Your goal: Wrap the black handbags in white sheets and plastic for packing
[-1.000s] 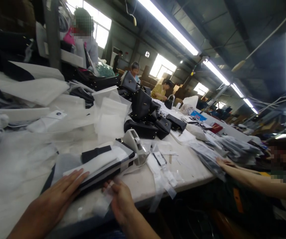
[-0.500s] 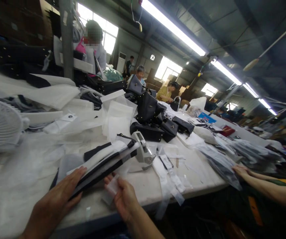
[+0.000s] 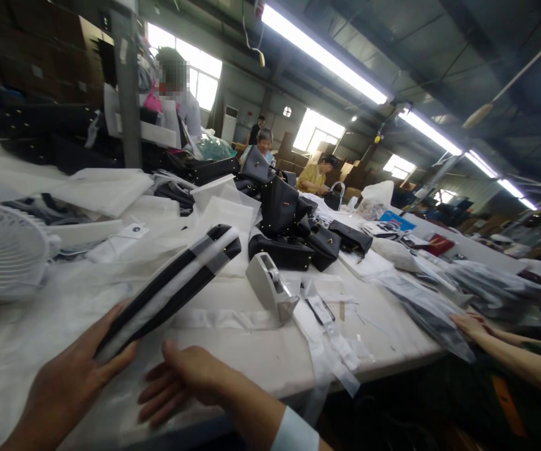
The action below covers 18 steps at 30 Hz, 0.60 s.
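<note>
My left hand [image 3: 79, 369] grips the lower end of a long, flat black bag piece [image 3: 176, 279] with a white strip of wrapping along its middle. The piece slants up and away over the table, with clear tape across its far end. To the right of that grip, my right hand [image 3: 180, 383] is apart from it, fingers spread and slightly blurred, holding nothing. A grey tape dispenser [image 3: 267, 291] stands just beyond, to the right of the piece. Whether the piece is a whole folded bag or a part of one, I cannot tell.
Black handbags [image 3: 282, 250] are heaped behind the dispenser. A white fan [image 3: 4, 250] stands at the left. White sheets [image 3: 227, 216] and clear strips [image 3: 320, 341] lie on the table [image 3: 392, 338]. A co-worker's hands [image 3: 470, 326] touch a plastic-wrapped item at the right.
The black piece has turned and tilted upward in my left hand. My right hand has moved left and opened; the clear film it held is no longer in it.
</note>
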Tool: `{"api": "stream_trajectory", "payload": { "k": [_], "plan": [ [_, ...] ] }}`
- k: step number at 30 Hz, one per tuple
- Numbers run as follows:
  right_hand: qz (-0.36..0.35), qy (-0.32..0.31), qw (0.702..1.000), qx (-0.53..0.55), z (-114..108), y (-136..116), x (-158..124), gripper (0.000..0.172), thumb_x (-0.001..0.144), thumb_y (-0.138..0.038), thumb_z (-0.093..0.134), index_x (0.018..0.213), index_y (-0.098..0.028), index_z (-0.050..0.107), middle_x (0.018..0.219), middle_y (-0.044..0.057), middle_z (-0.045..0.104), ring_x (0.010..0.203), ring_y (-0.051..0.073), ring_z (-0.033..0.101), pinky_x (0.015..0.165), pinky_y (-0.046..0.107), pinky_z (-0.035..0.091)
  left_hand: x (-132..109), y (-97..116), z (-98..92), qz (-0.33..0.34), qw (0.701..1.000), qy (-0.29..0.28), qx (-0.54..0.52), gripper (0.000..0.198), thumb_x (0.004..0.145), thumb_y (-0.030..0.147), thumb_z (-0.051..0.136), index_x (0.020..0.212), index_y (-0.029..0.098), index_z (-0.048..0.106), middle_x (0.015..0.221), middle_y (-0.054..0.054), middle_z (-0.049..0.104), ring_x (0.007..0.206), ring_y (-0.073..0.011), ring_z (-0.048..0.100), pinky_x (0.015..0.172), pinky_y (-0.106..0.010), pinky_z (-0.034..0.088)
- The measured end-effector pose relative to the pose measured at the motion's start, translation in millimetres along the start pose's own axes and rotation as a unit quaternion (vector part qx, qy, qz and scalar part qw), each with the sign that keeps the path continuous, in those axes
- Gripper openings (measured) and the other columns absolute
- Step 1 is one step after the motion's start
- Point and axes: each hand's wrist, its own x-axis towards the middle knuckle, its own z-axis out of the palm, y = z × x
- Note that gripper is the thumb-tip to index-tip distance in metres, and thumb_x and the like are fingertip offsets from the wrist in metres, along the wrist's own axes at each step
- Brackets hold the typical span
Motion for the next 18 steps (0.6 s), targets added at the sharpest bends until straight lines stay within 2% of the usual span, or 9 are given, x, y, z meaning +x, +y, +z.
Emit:
{"api": "stream_trajectory", "payload": {
  "k": [2, 3, 5, 6, 8, 9, 11, 14, 18],
  "plan": [
    [-0.075, 0.102, 0.988, -0.09, -17, 6, -23, 0.055, 0.095, -0.067, 0.056, 0.069, -0.018, 0.06, 0.071, 0.01, 0.065, 0.072, 0.027, 0.07, 0.074, 0.043, 0.058, -2, -2, -0.7, -0.027, 0.999, -0.022, 0.003, 0.068, 0.096, 0.059, 0.044, 0.157, 0.029, 0.036, 0.154, -0.003, 0.055, 0.131, -0.032, 0.062, 0.102, -0.042, 0.056],
    [-0.117, 0.151, 0.975, -0.116, -27, 9, -34, 0.046, 0.094, -0.06, 0.061, 0.073, -0.02, 0.063, 0.078, 0.009, 0.067, 0.084, 0.028, 0.07, 0.085, 0.042, 0.056, -2, -2, -1.1, -0.037, 0.999, -0.029, 0.003, 0.068, 0.096, 0.06, 0.044, 0.156, 0.029, 0.037, 0.154, -0.003, 0.055, 0.131, -0.0322, 0.061, 0.103, -0.042, 0.056],
    [-0.23, 0.242, 0.92, -0.208, -45, 15, -47, 0.024, 0.095, -0.045, 0.065, 0.094, -0.022, 0.072, 0.1, 0.011, 0.071, 0.108, 0.03, 0.066, 0.104, 0.043, 0.048, -1, 1, -2.9, -0.045, 0.998, -0.036, -0.003, 0.069, 0.094, 0.062, 0.045, 0.155, 0.03, 0.039, 0.154, 0.0, 0.055, 0.131, -0.0318, 0.062, 0.105, -0.041, 0.054],
    [-0.278, 0.27, 0.886, -0.257, -52, 17, -47, 0.021, 0.095, -0.038, 0.065, 0.109, -0.024, 0.073, 0.115, 0.012, 0.07, 0.119, 0.032, 0.062, 0.111, 0.044, 0.043, 1, 2, -4.4, -0.044, 0.998, -0.037, -0.008, 0.069, 0.094, 0.062, 0.046, 0.155, 0.03, 0.04, 0.154, 0.0, 0.055, 0.131, -0.0313, 0.061, 0.107, -0.041, 0.053],
    [-0.327, 0.282, 0.836, -0.34, -63, 16, -37, 0.038, 0.093, -0.031, 0.068, 0.13, -0.023, 0.068, 0.14, 0.015, 0.061, 0.136, 0.036, 0.05, 0.12, 0.051, 0.032, 4, 6, -8.4, -0.047, 0.998, -0.039, -0.016, 0.068, 0.094, 0.061, 0.047, 0.154, 0.029, 0.041, 0.154, 0.001, 0.055, 0.131, -0.03, 0.062, 0.109, -0.04, 0.051],
    [-0.33, 0.266, 0.828, -0.367, -66, 12, -29, 0.044, 0.093, -0.031, 0.069, 0.135, -0.022, 0.066, 0.148, 0.016, 0.055, 0.143, 0.038, 0.043, 0.123, 0.054, 0.027, 6, 8, -10.4, -0.051, 0.997, -0.046, -0.018, 0.067, 0.095, 0.061, 0.047, 0.154, 0.029, 0.041, 0.154, 0.001, 0.055, 0.13, -0.0295, 0.063, 0.109, -0.04, 0.051],
    [-0.338, 0.223, 0.818, -0.408, -72, -2, -8, 0.044, 0.094, -0.032, 0.07, 0.136, -0.022, 0.066, 0.154, 0.016, 0.05, 0.149, 0.038, 0.036, 0.125, 0.057, 0.02, 9, 9, -13.1, -0.056, 0.997, -0.048, -0.019, 0.066, 0.095, 0.06, 0.048, 0.153, 0.03, 0.043, 0.152, 0.001, 0.057, 0.128, -0.029, 0.065, 0.108, -0.04, 0.052],
    [-0.374, 0.198, 0.8, -0.425, -77, -30, 16, 0.04, 0.095, -0.025, 0.067, 0.134, -0.028, 0.067, 0.154, 0.008, 0.052, 0.148, 0.03, 0.039, 0.125, 0.049, 0.024, 10, 4, -13.6, -0.057, 0.998, -0.027, -0.012, 0.066, 0.094, 0.06, 0.05, 0.153, 0.032, 0.044, 0.15, 0.001, 0.059, 0.127, -0.0301, 0.065, 0.104, -0.039, 0.054],
    [-0.369, 0.282, 0.797, -0.386, -73, -44, 27, 0.043, 0.099, -0.013, 0.047, 0.138, -0.021, 0.063, 0.144, 0.012, 0.058, 0.136, 0.025, 0.051, 0.117, 0.04, 0.037, 11, -2, -13.6, -0.081, 0.996, -0.024, -0.028, 0.068, 0.089, 0.064, 0.054, 0.15, 0.033, 0.049, 0.144, 0.003, 0.065, 0.122, -0.0298, 0.068, 0.097, -0.034, 0.058]
  ]
}}
